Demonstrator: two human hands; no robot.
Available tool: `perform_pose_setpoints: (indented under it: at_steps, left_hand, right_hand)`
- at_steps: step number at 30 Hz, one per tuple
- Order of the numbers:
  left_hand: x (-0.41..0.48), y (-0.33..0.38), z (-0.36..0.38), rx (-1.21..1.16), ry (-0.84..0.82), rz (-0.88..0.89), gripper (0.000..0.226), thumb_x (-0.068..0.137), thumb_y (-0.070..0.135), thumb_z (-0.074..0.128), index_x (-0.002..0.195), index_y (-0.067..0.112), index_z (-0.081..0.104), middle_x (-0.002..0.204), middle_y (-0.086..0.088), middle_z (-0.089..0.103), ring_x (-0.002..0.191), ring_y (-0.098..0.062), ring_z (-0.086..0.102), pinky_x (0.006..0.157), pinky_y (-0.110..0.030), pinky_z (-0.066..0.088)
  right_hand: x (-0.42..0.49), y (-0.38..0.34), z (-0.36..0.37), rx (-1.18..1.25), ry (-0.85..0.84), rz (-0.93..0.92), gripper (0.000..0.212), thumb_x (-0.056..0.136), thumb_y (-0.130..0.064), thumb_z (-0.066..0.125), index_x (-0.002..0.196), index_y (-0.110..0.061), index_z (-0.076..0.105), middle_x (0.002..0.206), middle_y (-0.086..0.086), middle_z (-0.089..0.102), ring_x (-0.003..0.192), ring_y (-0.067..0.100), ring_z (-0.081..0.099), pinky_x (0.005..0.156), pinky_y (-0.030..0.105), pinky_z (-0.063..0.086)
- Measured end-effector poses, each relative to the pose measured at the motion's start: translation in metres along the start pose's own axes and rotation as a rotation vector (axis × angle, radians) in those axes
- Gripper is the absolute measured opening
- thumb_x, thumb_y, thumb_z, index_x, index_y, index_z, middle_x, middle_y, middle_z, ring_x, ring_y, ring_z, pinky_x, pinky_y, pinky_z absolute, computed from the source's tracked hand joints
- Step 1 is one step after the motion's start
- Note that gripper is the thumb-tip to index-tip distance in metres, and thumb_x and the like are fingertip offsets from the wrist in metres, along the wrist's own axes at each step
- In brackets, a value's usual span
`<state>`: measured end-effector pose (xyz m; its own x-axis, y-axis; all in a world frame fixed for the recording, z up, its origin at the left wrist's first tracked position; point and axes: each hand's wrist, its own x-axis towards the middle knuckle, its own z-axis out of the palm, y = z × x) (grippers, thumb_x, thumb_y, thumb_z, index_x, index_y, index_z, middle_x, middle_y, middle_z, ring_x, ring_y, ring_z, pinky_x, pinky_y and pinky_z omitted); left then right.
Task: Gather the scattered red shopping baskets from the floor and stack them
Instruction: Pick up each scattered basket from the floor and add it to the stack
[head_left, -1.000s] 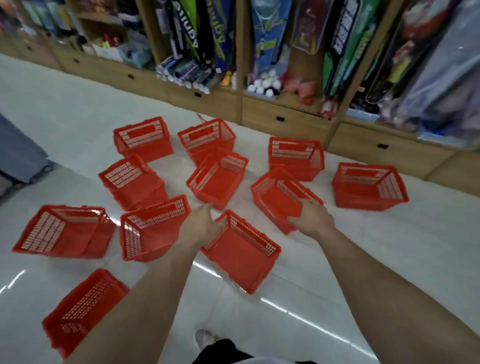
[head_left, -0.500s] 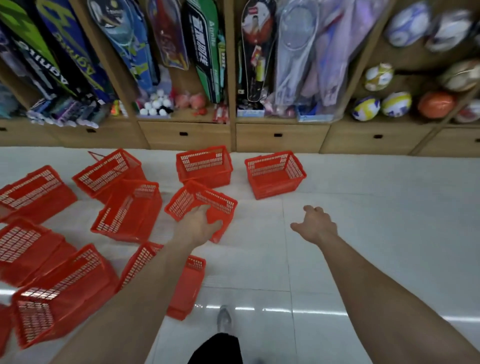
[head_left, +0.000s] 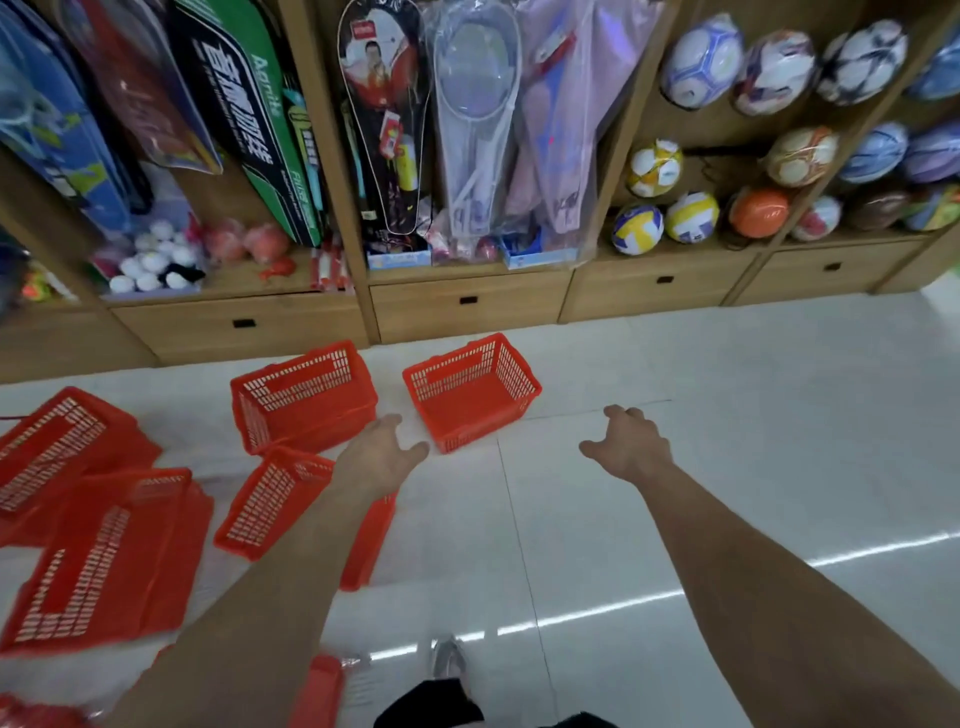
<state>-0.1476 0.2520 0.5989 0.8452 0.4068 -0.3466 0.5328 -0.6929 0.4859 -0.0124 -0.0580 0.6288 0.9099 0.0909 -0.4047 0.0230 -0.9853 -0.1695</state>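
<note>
Shop floor (head_left: 727, 467) littered with red baskets (head_left: 104, 561) and no stack anywhere in view, so early days on this job by the look of it. Both hands out in front and well apart, neither gripping anything: left hand (head_left: 382, 457) with fingers spread and thumb stuck out, right hand (head_left: 631, 449) palm down with fingers loosely curled over bare tile. Key bit for the next grab: lone upright basket (head_left: 470, 392) sitting at about 2 o'clock from the left hand, near corner just beside the thumb, and at about 10 o'clock from the right hand with a strip of tile between. Left hand the nearer one, easily. Long axis looking like roughly 8 to 2 o'clock, mouth open to the ceiling, parked near the wooden drawers (head_left: 426, 312) up at 12 o'clock. Bright red plastic, slotted mesh walls with a solid panel in the long side, nothing inside, no handle showing. Second upright basket (head_left: 304, 397) at 10 o'clock from the left hand, also just beside it. Tipped basket (head_left: 270, 499) right under the left forearm and partly hidden, so contact with the arm impossible to call. Rest of them heaped loosely out at 8 to 9 o'clock. Guessing a two-handed grab on the lone one next: would need the right hand swinging across toward 10 o'clock. Probably light and slidey on polished tile.
</note>
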Motion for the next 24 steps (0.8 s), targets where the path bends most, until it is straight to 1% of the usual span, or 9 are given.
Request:
perform_pose_setpoints:
  at_steps: [2,7,14,18,21,24]
  left_hand:
    - [0.042,0.008,-0.013,0.02,-0.013,0.005,0.071,0.086,0.056,0.059,0.144,0.017,0.047,0.144,-0.007,0.052,0.129,-0.026,0.05,0.105,-0.044,0.042]
    - [0.129,0.029,-0.021,0.044,-0.044,-0.01,0.077,0.089,0.057,0.059,0.151,0.016,0.038,0.151,-0.006,0.045,0.136,-0.026,0.044,0.11,-0.042,0.038]
    - [0.256,0.052,-0.013,0.036,-0.001,-0.081,0.075,0.09,0.058,0.056,0.151,0.019,0.035,0.151,-0.003,0.044,0.137,-0.026,0.043,0.109,-0.042,0.038]
    - [0.337,0.062,0.002,0.025,-0.002,-0.188,0.072,0.09,0.057,0.057,0.148,0.017,0.041,0.144,-0.007,0.051,0.131,-0.029,0.049,0.105,-0.043,0.042]
    - [0.39,0.069,0.016,-0.002,-0.002,-0.327,0.069,0.09,0.053,0.06,0.146,0.016,0.044,0.144,-0.009,0.051,0.131,-0.03,0.048,0.106,-0.04,0.04]
    - [0.44,0.063,0.036,-0.056,-0.001,-0.43,0.067,0.089,0.05,0.064,0.143,0.014,0.048,0.142,-0.011,0.053,0.13,-0.031,0.049,0.106,-0.04,0.039]
  right_hand:
    - [0.034,-0.022,-0.014,0.022,0.014,-0.008,0.078,0.081,-0.048,0.065,0.148,-0.019,0.038,0.142,0.009,0.045,0.127,0.031,0.046,0.097,0.045,0.044]
    - [0.116,-0.059,-0.03,-0.016,0.004,-0.05,0.079,0.081,-0.05,0.064,0.149,-0.021,0.036,0.143,0.008,0.045,0.126,0.03,0.048,0.097,0.044,0.044]
    - [0.273,-0.079,-0.03,-0.008,-0.092,-0.061,0.08,0.081,-0.052,0.065,0.149,-0.022,0.036,0.144,0.007,0.044,0.129,0.03,0.046,0.099,0.047,0.043]
    - [0.387,-0.087,-0.028,-0.004,-0.175,-0.075,0.083,0.081,-0.056,0.066,0.149,-0.02,0.035,0.145,0.009,0.044,0.129,0.032,0.047,0.101,0.048,0.043]
    - [0.469,-0.096,-0.024,0.011,-0.249,-0.07,0.084,0.082,-0.058,0.067,0.15,-0.02,0.035,0.145,0.011,0.045,0.13,0.034,0.047,0.102,0.048,0.043]
    - [0.544,-0.107,-0.009,0.022,-0.297,-0.08,0.083,0.082,-0.056,0.067,0.149,-0.019,0.036,0.144,0.012,0.045,0.129,0.034,0.048,0.102,0.049,0.043]
